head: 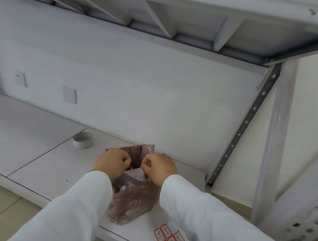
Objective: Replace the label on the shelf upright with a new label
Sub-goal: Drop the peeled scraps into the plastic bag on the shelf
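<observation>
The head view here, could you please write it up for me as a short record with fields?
setting: white metal shelf against a wall
left hand: pinches the left edge of the bag's mouth
right hand: pinches the right edge of the bag's mouth
bag: translucent brownish plastic, on the shelf, white scraps inside
label sheet: red-bordered handwritten labels, at the front edge under the right sleeve
tape roll: lying flat, behind and left of the bag
shelf upright: perforated, at right
</observation>
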Motion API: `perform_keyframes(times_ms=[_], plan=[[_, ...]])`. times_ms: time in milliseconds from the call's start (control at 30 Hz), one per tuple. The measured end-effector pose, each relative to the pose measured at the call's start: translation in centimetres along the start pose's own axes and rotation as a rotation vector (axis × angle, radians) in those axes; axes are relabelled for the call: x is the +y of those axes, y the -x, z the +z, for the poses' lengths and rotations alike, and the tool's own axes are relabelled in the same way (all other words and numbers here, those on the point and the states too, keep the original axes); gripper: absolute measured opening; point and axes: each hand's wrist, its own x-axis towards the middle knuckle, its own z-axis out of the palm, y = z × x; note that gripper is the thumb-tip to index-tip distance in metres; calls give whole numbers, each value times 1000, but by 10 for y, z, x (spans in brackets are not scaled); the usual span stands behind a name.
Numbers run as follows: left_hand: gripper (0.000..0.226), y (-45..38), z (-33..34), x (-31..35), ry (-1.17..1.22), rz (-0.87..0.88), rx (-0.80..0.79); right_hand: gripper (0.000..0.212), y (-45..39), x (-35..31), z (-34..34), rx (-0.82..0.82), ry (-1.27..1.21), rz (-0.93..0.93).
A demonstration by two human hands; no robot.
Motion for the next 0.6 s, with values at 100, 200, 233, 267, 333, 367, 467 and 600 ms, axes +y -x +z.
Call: perform_keyframes(times_ms=[100, 200, 233, 267, 333, 367, 467, 600], plan=[[40, 3, -12, 11, 93, -22, 71, 15, 8, -5, -22, 15, 83, -6], [49, 15, -24, 31, 158, 9, 84, 14, 23, -6, -65, 49, 162, -27], [49, 20, -30, 39, 177, 34, 61, 16, 28, -4, -82, 49, 171, -25], [47, 25, -37, 48, 190, 70, 18, 17, 34, -2, -99, 38, 165, -23], [34, 37, -59, 72, 214, 159, -51, 20, 50, -1, -131, 20, 130, -23], [23, 44, -74, 87, 242, 198, -80, 20, 59, -3, -146, 29, 115, -28], [9, 69, -126, 134, 245, 334, -140, 21, 96, -18, -185, 95, 114, -88], [19, 113, -182, 191, 67, 481, -146, 19, 160, -27, -238, 241, 144, -169]])
